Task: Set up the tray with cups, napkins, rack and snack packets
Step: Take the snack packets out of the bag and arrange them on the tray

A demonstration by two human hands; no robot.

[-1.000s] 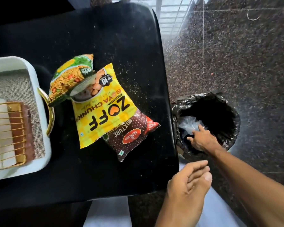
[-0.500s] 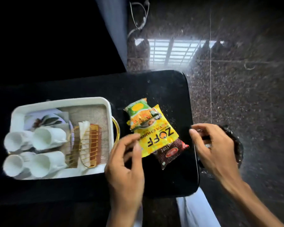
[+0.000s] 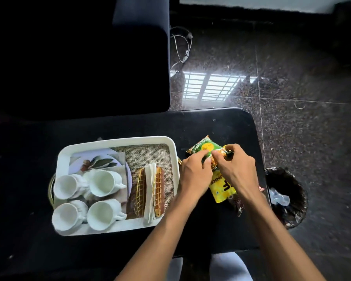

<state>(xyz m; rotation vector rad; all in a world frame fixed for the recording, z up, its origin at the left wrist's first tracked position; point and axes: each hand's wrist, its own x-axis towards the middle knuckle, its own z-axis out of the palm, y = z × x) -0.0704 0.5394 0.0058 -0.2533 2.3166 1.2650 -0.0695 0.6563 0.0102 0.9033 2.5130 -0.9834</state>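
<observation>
Both hands are now down on the snack packets; before, they hung above the desk [image 3: 201, 122]. Left hand [image 3: 194, 173] and right hand [image 3: 236, 169] pinch the green packet [image 3: 203, 146] with their fingers. Three packets lie at 3 o'clock from the tray [image 3: 118, 139], which holds four cups [image 3: 101, 182] and one rack [image 3: 150, 189].

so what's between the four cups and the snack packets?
Head view: the gold wire rack holding white napkins, on the tray's burlap liner, then the tray's white right rim. The left hand also overlaps that stretch.
</observation>
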